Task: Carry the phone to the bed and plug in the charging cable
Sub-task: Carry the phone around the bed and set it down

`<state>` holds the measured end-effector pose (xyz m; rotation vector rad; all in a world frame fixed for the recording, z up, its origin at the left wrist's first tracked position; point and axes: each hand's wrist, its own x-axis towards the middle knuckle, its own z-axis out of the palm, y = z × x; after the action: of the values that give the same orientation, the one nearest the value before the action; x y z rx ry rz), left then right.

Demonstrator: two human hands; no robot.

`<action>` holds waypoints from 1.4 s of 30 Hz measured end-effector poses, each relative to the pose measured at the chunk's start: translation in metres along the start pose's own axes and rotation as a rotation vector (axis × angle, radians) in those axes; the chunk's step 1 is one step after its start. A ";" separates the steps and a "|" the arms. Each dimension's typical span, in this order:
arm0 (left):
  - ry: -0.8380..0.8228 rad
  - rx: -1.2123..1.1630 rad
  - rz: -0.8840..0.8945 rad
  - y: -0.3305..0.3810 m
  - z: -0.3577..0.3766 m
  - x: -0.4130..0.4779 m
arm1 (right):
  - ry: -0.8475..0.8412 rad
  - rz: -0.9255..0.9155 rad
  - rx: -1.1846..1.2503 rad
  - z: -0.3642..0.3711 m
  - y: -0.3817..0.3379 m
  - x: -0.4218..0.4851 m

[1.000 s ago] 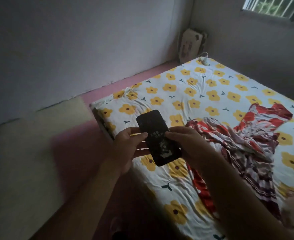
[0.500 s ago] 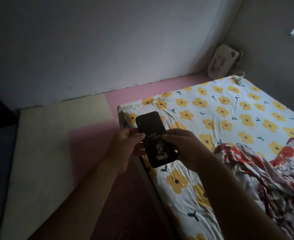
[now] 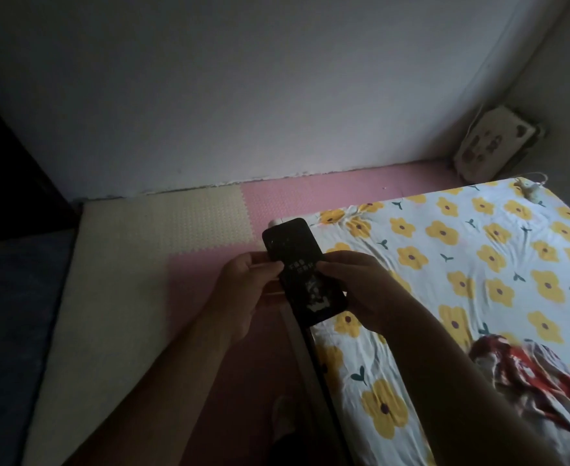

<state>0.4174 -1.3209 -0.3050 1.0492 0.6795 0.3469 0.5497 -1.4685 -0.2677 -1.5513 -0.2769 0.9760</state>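
Note:
A black phone (image 3: 302,269) with white print on its back is held up in front of me, above the near left corner of the bed (image 3: 478,264). My left hand (image 3: 243,290) grips its left edge and my right hand (image 3: 364,290) grips its right edge. The bed carries a white sheet with yellow flowers. A white charging cable (image 3: 530,190) with a small plug lies at the bed's far corner, well beyond the phone.
Pink and cream foam mats (image 3: 176,237) cover the floor left of the bed. A white patterned box (image 3: 492,146) leans in the far corner. A red and white striped cloth (image 3: 532,375) lies crumpled on the bed at the right. Grey walls close the room.
The view has swung left, so the bed sits further right in frame and more floor shows. Both hands keep the same hold on the phone.

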 end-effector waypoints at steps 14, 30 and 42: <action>0.143 0.037 -0.003 0.068 -0.007 0.172 | -0.092 0.014 0.037 0.005 -0.074 0.192; 0.122 0.031 -0.019 0.145 -0.075 0.336 | -0.052 0.030 -0.031 0.067 -0.147 0.356; -0.021 0.049 -0.034 0.237 -0.166 0.462 | 0.003 0.019 0.002 0.161 -0.207 0.472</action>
<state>0.6649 -0.8351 -0.3098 1.0856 0.6885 0.2907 0.7991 -0.9895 -0.2664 -1.5560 -0.2600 0.9884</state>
